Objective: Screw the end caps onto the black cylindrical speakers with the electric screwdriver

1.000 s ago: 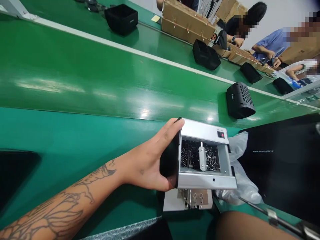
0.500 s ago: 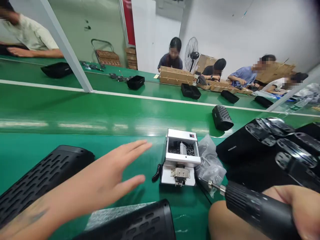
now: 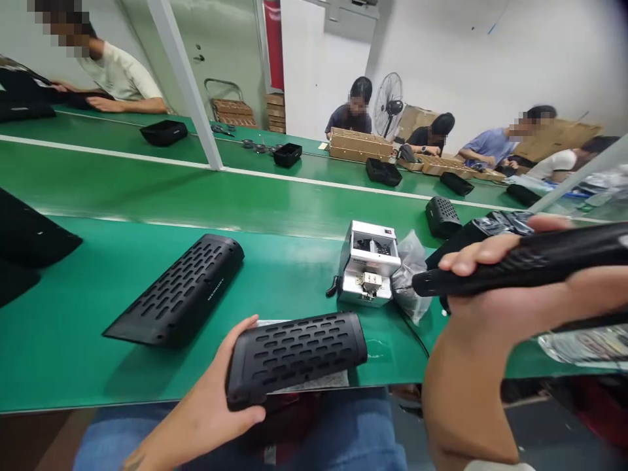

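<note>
A black slotted speaker housing [image 3: 301, 353] lies over a grey pad [image 3: 338, 379] at the table's front edge. My left hand [image 3: 216, 399] grips its left end, thumb at the front and fingers round the back. On the right, my right hand [image 3: 490, 268] is wrapped round a black electric screwdriver [image 3: 554, 255], which points left and is held above the table. Beyond the housing stands a white screw feeder [image 3: 370, 261] with a window in its top, and a clear plastic bag [image 3: 412, 275] sits against its right side.
Another slotted housing [image 3: 181, 294] lies to the left, with a dark piece [image 3: 34, 235] at the far left. Several black housings are stacked behind my right hand. A green conveyor [image 3: 294, 203] carries more parts past a white post [image 3: 189, 85]. Several people work along its far side.
My left hand has moved down from over the table and taken hold of the near housing. My right hand has raised the screwdriver. The view has tilted downward and shifted left.
</note>
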`<state>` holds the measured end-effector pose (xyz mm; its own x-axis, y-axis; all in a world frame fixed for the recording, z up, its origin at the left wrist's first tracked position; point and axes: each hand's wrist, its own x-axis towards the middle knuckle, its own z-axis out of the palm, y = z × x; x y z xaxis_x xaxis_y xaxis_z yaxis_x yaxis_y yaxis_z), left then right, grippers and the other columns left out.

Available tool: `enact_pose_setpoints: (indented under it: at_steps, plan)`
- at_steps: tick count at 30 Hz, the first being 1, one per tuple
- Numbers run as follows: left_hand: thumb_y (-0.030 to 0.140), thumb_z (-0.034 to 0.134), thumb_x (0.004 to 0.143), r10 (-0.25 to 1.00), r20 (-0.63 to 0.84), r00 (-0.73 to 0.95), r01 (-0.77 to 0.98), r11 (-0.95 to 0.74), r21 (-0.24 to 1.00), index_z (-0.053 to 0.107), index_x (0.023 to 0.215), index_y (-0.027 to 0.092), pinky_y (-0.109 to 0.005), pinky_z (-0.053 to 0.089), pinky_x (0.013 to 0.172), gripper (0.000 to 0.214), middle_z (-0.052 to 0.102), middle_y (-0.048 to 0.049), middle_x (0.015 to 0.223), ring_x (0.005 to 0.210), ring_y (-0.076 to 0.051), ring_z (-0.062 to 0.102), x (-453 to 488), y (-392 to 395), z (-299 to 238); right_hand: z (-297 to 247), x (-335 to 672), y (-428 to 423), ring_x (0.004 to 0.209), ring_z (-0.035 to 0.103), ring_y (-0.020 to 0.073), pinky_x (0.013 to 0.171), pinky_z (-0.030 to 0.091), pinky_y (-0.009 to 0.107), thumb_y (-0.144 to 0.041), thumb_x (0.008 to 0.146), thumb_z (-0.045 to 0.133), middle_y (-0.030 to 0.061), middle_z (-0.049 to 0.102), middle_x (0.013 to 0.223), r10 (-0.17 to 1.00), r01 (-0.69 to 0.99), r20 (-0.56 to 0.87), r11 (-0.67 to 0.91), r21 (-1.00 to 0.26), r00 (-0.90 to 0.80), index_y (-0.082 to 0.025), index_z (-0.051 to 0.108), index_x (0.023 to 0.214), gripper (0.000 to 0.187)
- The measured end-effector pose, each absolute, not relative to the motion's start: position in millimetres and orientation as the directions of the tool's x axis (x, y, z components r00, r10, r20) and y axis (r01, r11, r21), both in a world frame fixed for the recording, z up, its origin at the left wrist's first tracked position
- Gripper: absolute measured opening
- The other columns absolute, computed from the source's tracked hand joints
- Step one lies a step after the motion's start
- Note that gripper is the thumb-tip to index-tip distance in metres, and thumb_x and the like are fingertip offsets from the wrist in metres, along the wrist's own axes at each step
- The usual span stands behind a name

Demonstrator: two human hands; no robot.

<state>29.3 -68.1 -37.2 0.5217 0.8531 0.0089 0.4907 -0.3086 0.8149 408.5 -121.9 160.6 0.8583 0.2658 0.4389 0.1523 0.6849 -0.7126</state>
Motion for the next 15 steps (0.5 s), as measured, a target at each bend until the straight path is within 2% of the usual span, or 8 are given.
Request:
enact_pose_setpoints:
  at_steps: [3, 7, 11, 15]
  plan:
    - [0.036, 0.085, 0.081, 0.833, 0.038, 0.552, 0.485, -0.357, 0.798, 0.031, 0.168, 0.035, -0.054, 0.060, 0.116, 0.103, 0.054, -0.0139, 0.165, 0.146, -0.041, 0.062, 36.1, -58.0, -31.4, 135.7, 415.1, -115.5, 0.038, 0.048, 0.0166, 0.035, 0.046, 0.030, -0.092, 0.093, 0.043, -0.0060, 0.054, 0.053, 0.241, 0.266, 0.513, 0.635, -0.725, 0.824, -0.022, 0.066, 0.110, 0.076]
    - [0.037, 0.086, 0.079, 0.789, 0.102, 0.605, 0.441, -0.440, 0.782, 0.038, 0.162, 0.030, -0.050, 0.061, 0.116, 0.096, 0.059, -0.0138, 0.158, 0.141, -0.039, 0.066, 35.8, -47.5, -33.2, 100.0, 418.8, -119.9, 0.041, 0.049, 0.0168, 0.037, 0.047, 0.031, -0.095, 0.091, 0.040, -0.0054, 0.055, 0.055, 0.261, 0.220, 0.429, 0.571, -0.791, 0.865, -0.022, 0.063, 0.110, 0.079]
    - [0.039, 0.088, 0.078, 0.773, 0.129, 0.621, 0.433, -0.476, 0.766, 0.029, 0.166, 0.030, -0.055, 0.052, 0.124, 0.106, 0.052, -0.0165, 0.164, 0.148, -0.039, 0.060, 33.0, -48.1, -43.5, 87.7, 418.0, -121.6, 0.041, 0.049, 0.0161, 0.039, 0.049, 0.031, -0.098, 0.086, 0.045, -0.0063, 0.054, 0.056, 0.313, 0.168, 0.384, 0.542, -0.824, 0.869, -0.023, 0.062, 0.110, 0.081]
    - [0.047, 0.088, 0.081, 0.784, 0.191, 0.591, 0.376, -0.477, 0.795, 0.015, 0.172, 0.031, -0.058, 0.044, 0.130, 0.118, 0.040, -0.0189, 0.172, 0.157, -0.042, 0.049, 31.9, -52.1, -52.1, 95.3, 417.5, -115.3, 0.044, 0.051, 0.0151, 0.042, 0.051, 0.029, -0.092, 0.092, 0.043, -0.0058, 0.054, 0.060, 0.304, 0.132, 0.341, 0.543, -0.829, 0.890, -0.024, 0.063, 0.112, 0.074]
